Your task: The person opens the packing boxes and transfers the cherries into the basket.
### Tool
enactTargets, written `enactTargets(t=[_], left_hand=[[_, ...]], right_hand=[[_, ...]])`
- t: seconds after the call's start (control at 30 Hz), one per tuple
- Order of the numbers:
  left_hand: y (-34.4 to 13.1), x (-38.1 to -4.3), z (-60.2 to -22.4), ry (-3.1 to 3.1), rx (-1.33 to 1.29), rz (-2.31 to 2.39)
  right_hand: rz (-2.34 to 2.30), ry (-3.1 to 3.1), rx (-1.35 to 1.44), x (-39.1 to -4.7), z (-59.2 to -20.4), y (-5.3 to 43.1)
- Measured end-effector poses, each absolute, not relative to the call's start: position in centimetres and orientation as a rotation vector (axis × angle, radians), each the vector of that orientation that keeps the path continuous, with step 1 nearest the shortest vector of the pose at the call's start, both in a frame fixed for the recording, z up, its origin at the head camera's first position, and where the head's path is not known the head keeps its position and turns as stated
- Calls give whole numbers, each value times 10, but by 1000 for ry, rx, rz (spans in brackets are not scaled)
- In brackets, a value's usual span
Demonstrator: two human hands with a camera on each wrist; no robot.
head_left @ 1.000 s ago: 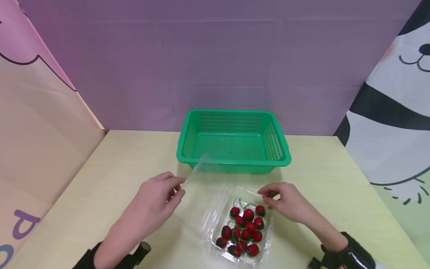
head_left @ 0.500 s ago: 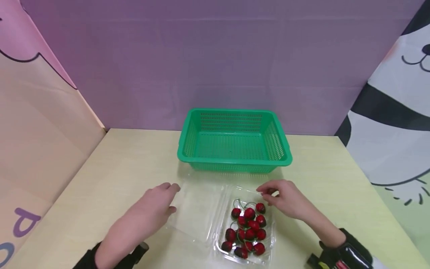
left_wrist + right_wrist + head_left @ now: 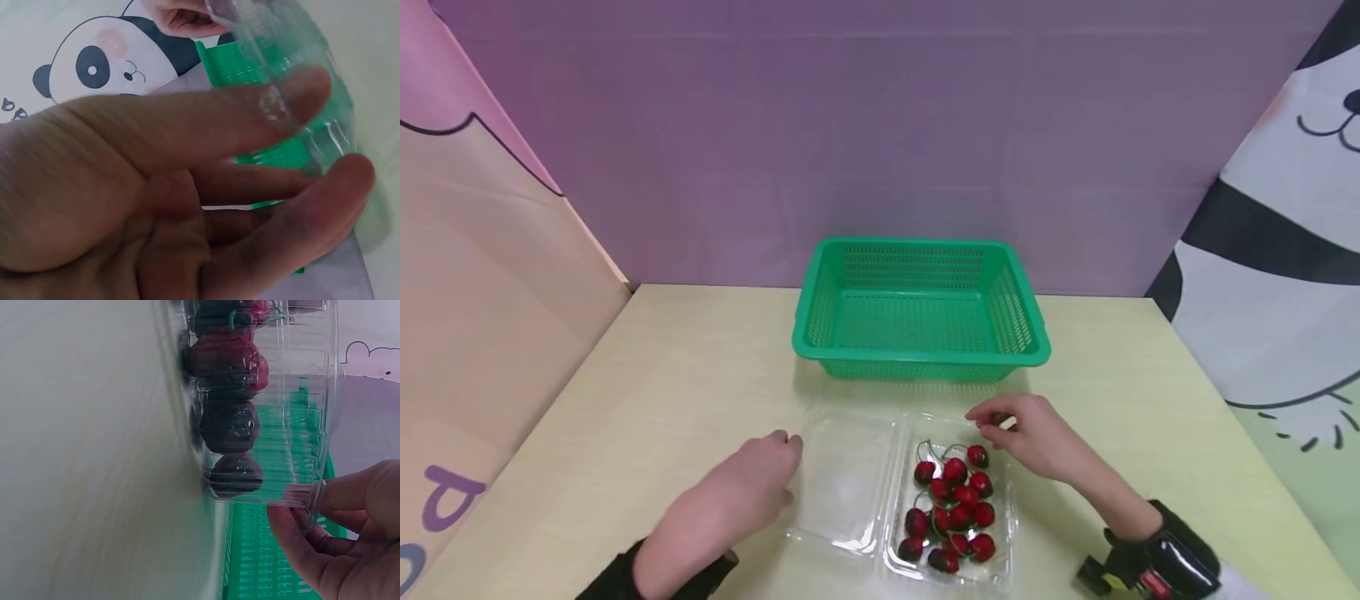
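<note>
A clear plastic clamshell box (image 3: 891, 558) lies on the table with its lid (image 3: 842, 483) folded out flat to the left. Red cherries (image 3: 958, 517), several with green stems, fill its tray. My right hand (image 3: 1026, 433) pinches the tray's far right corner between thumb and fingers, seen closer in the right wrist view. At the lid's left edge is my left hand (image 3: 748, 483). In the left wrist view its thumb (image 3: 206, 125) and index finger (image 3: 300, 231) are spread apart, with the lid's edge overlapping the thumb tip.
A green slotted basket (image 3: 921, 362) stands behind the clamshell on the pale wooden table (image 3: 715, 350). A purple cloth backdrop (image 3: 880, 125) rises at the table's far edge, with printed cartoon sheets on both sides.
The lid has come down from a raised tilt to flat on the left, my left hand lowering with it. My right hand keeps its pinch on the tray's corner.
</note>
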State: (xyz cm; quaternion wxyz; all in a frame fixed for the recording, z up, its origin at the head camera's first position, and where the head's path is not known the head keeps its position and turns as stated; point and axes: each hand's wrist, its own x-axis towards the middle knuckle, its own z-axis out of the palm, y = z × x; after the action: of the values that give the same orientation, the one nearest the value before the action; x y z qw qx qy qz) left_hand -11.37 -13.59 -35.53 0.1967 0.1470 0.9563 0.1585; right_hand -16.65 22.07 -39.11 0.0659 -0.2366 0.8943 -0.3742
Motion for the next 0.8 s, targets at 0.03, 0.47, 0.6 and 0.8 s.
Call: enactTargets(t=[0.03, 0.47, 0.6, 0.8], left_hand=[[-135, -114, -357, 2670, 406, 438], [-124, -109, -375, 2608, 466, 328], [-124, -107, -377, 2598, 439, 355], [-124, -106, -379, 2593, 424, 370]], right_hand=[[-1134, 2694, -713, -167, -391, 220], [-1132, 2731, -719, -173, -392, 214], [-1129, 2754, -717, -175, -395, 213], [-1171, 2744, -720, -178, -398, 213]])
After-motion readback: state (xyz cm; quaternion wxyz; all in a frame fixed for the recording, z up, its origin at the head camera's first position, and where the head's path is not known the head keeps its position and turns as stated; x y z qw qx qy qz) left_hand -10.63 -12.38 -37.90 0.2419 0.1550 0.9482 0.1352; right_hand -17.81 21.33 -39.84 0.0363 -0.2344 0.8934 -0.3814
